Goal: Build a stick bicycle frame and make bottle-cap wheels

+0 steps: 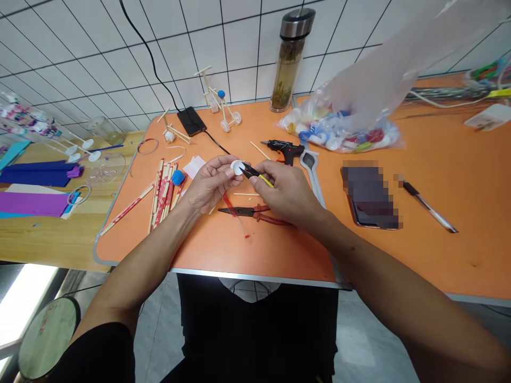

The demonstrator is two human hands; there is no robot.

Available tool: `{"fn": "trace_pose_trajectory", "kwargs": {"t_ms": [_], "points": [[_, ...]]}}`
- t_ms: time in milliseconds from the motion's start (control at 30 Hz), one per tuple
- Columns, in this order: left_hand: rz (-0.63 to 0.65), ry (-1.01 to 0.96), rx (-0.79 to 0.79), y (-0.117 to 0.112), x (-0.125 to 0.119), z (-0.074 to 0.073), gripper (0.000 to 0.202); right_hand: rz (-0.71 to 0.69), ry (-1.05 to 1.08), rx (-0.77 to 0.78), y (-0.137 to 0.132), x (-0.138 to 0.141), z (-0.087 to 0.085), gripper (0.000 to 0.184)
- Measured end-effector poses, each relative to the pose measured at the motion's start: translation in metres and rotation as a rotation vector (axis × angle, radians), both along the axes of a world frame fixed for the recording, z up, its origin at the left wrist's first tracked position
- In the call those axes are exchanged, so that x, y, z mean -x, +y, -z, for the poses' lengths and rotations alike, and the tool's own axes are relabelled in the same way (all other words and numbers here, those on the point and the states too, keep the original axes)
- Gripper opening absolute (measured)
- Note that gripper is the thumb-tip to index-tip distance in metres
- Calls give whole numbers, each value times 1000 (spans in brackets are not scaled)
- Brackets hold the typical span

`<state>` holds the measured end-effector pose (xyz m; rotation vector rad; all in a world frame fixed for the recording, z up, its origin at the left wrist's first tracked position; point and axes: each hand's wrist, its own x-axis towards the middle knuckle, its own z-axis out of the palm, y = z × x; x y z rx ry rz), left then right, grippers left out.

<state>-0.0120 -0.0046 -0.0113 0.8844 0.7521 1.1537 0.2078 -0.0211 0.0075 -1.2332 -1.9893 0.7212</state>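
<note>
Between the fingertips of my left hand [211, 181] is a small white bottle cap [237, 167]. My right hand [289, 191] grips a pointed tool with black jaws and a yellow handle [265, 181], perhaps small pliers or scissors. Its black tips meet the cap's face and edge; the palm hides most of the handle. Below my hands lie red-handled long-nose pliers [239, 211], partly under my right hand, and a thin clear tube with red ends [241, 226].
Chopsticks in red wrappers [163, 194] and a blue cap [178, 177] lie left. Behind are small stick models [223, 109], a phone [192, 121], a glue gun [285, 149], a tea bottle [291, 64] and a bag of caps [343, 127]. A phone [371, 197] and pen [431, 207] lie right.
</note>
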Motion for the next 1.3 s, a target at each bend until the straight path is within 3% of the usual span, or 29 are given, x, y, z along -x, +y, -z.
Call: {"fn": "trace_pose_trajectory", "kwargs": {"t_ms": [233,433,633,833,1300], "points": [[-52,62,-1,-2,-2,0,37,-13,-458,94,-8,5,-10,33],[-47,82,-13,-1,-2,1,37,-1,-329,156,-7,1,-13,53],[-36,47,-16,-1,-3,-2,39,-9,-305,27,-6,2,-7,44],[-54,50,-1,-1,-2,-1,34,53,-240,110,-6,2,-6,34],[-45,42,-6,-3,-4,-4,36,77,-537,-106,-13,7,-12,41]]}}
